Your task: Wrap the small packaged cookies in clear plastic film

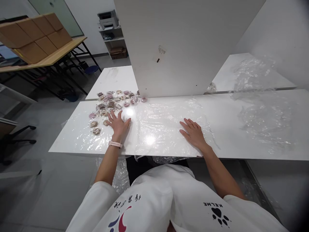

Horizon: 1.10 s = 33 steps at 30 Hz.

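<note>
My left hand [118, 125] has its fingers spread at the near right edge of a heap of small round wrapped pieces [111, 102], brown, pink and tan, in clear wrappers. A tan wrapped piece [105, 122] lies at its fingertips; whether they touch I cannot tell. A clear plastic sheet or bag [164, 119] lies flat on the white table [72, 138] between my hands. My right hand [193, 131] rests palm down on the right part of that plastic, fingers stretched out and holding nothing.
A tall white panel [176, 48] stands along the table's far edge. More crumpled clear plastic [267, 119] covers the right part of the table. Further off are cardboard boxes [36, 35] on a wooden table, a printer [108, 20] on a shelf and a blue stool [91, 70].
</note>
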Motion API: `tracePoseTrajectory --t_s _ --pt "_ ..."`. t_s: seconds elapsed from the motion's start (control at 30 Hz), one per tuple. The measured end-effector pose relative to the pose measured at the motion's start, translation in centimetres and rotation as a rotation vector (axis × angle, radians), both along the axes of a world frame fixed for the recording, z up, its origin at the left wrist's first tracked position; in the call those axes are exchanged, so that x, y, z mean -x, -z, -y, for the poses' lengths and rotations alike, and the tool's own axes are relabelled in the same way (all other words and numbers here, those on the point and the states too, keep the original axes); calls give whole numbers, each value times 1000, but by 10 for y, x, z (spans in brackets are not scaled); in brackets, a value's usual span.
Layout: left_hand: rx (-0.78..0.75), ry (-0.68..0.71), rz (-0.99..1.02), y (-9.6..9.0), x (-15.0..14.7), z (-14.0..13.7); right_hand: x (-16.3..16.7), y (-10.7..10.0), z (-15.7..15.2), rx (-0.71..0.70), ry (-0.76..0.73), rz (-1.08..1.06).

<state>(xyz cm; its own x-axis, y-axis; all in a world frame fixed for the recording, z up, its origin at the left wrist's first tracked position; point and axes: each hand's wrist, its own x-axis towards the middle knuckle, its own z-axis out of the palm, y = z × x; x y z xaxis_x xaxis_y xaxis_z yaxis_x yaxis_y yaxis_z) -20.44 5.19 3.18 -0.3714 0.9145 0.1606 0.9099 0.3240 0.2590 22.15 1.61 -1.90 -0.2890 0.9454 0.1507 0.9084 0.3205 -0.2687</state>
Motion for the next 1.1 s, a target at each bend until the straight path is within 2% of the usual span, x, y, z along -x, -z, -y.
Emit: tracePoseTrajectory --t_s 0.13,0.3,0.47,0.67,0.87,1.1 --pt "150 52 45 3 9 2 -1 2 -1 -15 -3 -16" --pt "101 138 -44 6 0 13 -1 5 -2 -36 -1 -26" --pt "169 247 -56 5 -11 26 -1 4 -1 -30 7 -29" --pt "69 227 -83 5 -18 34 1 -1 1 -1 8 -31" --pt "8 278 -112 10 -20 40 1 -1 1 1 10 -43" --pt "-82 192 -44 14 -12 42 1 -2 2 -8 3 -40"
